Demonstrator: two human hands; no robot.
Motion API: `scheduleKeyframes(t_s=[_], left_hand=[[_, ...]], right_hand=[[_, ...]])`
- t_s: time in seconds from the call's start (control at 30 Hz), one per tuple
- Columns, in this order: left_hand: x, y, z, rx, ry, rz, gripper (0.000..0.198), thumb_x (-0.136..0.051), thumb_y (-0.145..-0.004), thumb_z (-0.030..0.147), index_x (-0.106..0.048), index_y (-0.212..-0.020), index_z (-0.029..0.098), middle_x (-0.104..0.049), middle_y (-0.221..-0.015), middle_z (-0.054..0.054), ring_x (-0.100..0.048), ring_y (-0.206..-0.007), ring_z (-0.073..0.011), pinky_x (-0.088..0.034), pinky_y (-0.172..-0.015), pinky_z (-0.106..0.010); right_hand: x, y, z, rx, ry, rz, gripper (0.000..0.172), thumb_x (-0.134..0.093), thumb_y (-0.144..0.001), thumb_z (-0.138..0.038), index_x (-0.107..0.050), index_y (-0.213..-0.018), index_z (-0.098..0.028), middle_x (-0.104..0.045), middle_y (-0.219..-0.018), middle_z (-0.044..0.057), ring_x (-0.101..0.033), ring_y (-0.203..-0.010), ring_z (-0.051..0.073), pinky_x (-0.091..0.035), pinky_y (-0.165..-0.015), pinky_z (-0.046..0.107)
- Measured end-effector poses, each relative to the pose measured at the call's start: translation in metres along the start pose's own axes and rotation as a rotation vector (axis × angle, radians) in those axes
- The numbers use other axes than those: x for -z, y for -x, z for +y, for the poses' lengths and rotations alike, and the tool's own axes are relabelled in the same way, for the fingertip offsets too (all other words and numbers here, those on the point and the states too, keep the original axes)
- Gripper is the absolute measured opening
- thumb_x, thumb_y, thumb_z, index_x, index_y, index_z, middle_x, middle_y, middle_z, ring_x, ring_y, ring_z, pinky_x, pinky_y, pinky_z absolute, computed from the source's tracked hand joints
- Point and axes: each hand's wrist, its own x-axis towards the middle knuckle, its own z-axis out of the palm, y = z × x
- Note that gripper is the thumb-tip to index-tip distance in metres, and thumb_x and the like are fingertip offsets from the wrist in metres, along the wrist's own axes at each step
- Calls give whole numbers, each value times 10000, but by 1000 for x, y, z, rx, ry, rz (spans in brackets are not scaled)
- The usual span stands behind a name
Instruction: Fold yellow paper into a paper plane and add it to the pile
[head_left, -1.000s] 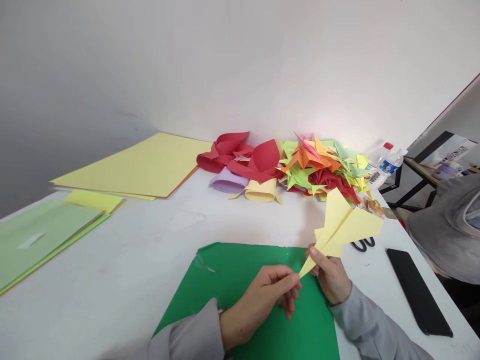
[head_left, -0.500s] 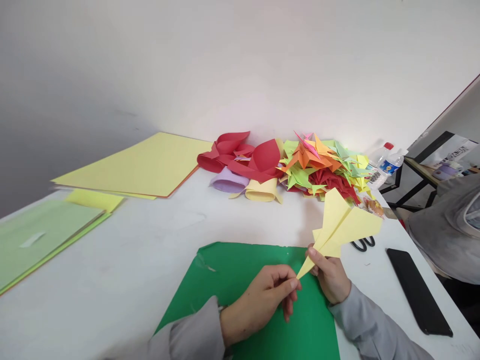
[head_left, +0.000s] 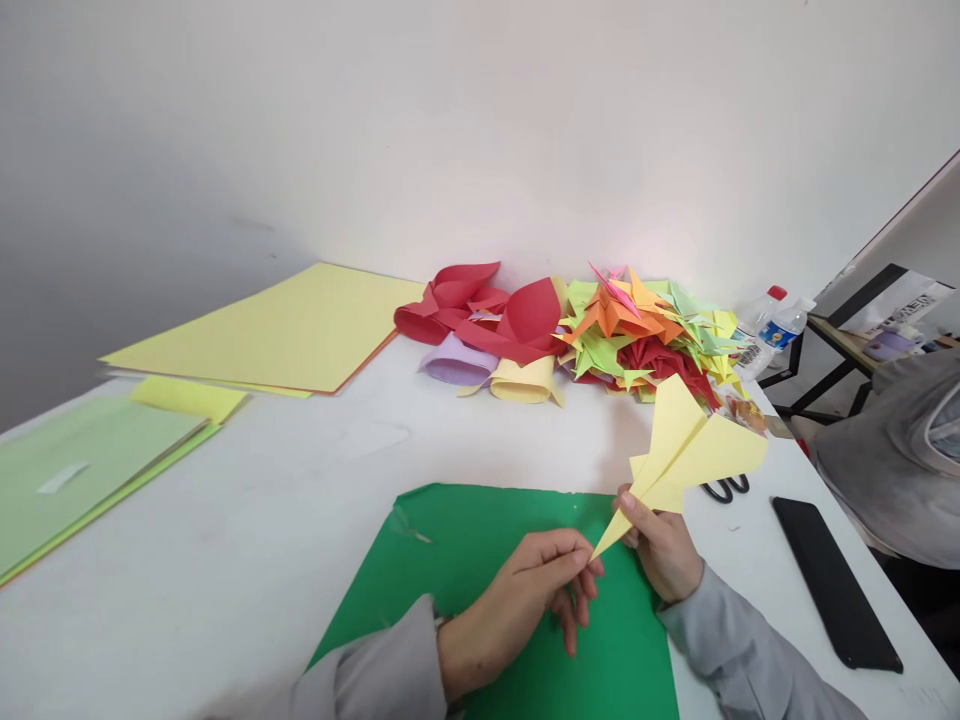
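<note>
Our right hand [head_left: 664, 555] holds one pale yellow folded paper plane [head_left: 690, 450], two wings fanned above the grip; left hand [head_left: 525, 600] pinches its nose.

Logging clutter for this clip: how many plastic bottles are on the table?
2. The red-capped bottle and the blue-labelled bottle lie side by side at the table's far right edge, beyond the pile of folded paper. More could be hidden behind that pile.

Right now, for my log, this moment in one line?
right hand holds yellow paper plane; left hand at its nose; green sheet beneath
</note>
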Motion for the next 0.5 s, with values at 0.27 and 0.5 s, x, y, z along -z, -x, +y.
scheduleKeyframes(t_s=[0.27,0.5], left_hand=[[-3,1,2,-12,-148,-7,500,-671,-673,644,-545,-650,160,-534,-519,18,-499,-424,-101,-434,-388,-212],[2,0,-3,-55,-267,15,559,-670,-634,699,-468,-579,180,-452,-481,63,-407,-363,-60,-346,-356,-192]], right_hand=[[-9,11,-1,33,144,-124,465,-630,-803,-566,-461,-570,-201,-394,-498,-62,-360,-482,93,-306,-506,260],[-17,12,-8,4,159,-219,556,-624,-722,-692,-473,-520,-197,-432,-474,-40,-413,-472,102,-336,-473,252]])
